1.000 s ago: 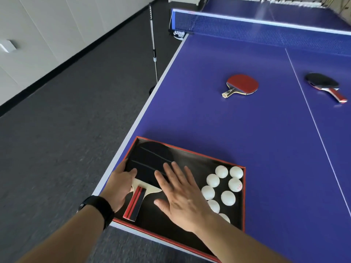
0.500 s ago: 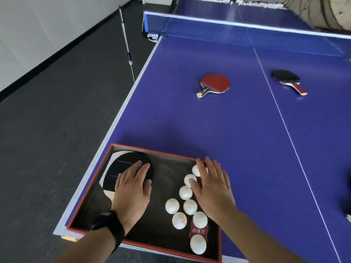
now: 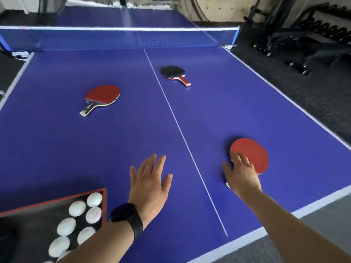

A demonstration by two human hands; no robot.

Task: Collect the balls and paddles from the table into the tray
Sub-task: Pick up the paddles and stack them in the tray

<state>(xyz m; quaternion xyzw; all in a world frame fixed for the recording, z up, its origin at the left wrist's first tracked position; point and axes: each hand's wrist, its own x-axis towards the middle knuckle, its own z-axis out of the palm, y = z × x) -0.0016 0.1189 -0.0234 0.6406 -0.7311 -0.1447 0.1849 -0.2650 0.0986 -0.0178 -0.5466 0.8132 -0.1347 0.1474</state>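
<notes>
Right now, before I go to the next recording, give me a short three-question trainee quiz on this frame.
1. How many paddles lie on the table outside the tray?
2. True or false: the left hand holds a paddle.
3. Which paddle is the right hand touching: A the near red paddle, B the black paddle, C the far red paddle?

Key: 1. Three. 2. False; it is open and spread above the table. 3. A; the fingers rest on its near edge.
</notes>
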